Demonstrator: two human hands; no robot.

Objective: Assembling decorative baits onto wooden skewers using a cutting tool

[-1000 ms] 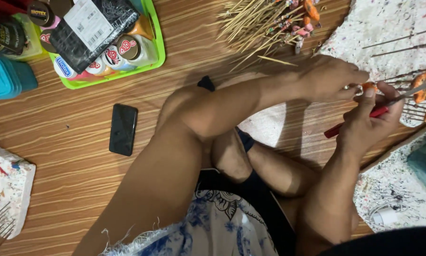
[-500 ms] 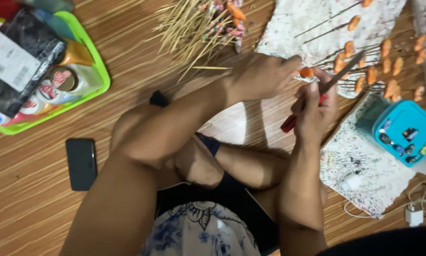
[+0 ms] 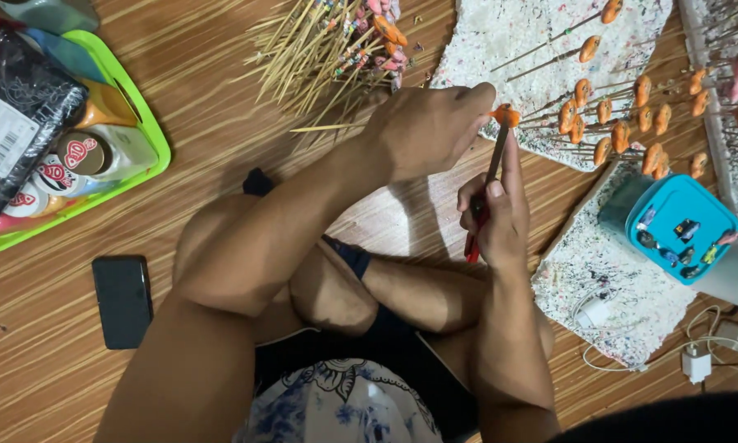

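While the left hand pinches an orange piece, the right hand (just below) grips a red-handled tool touching it.

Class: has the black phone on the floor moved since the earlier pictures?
No. The black phone lies as before, just below the green tray and its near corner; only the camera shifted.

Green tray w/ paint bottles top left; black phone on wood floor; teal box, white charger at right.
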